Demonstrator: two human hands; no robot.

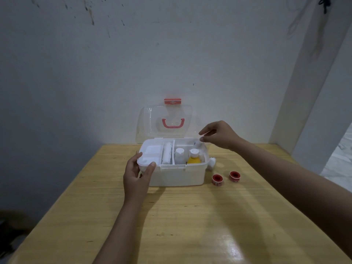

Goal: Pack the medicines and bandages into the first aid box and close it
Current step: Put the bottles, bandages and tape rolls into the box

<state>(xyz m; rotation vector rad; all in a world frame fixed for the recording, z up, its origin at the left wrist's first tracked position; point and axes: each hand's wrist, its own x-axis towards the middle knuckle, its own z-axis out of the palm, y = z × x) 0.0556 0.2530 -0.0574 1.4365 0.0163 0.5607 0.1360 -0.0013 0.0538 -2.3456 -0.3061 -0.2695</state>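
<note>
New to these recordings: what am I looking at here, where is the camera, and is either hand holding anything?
There is no machine here. A camera worn on the person's head looks forward and down at their bare hands. On the wooden table stands a white first aid box with its clear lid raised. Inside are a white tray, a bandage roll, a white bottle and a yellow bottle. Two red tape rolls and a white item wait outside. The left hand steadies the box's corner; the right hand hovers above it, apparently empty.

White first aid box [177, 174], lid [165, 121] upright
</note>
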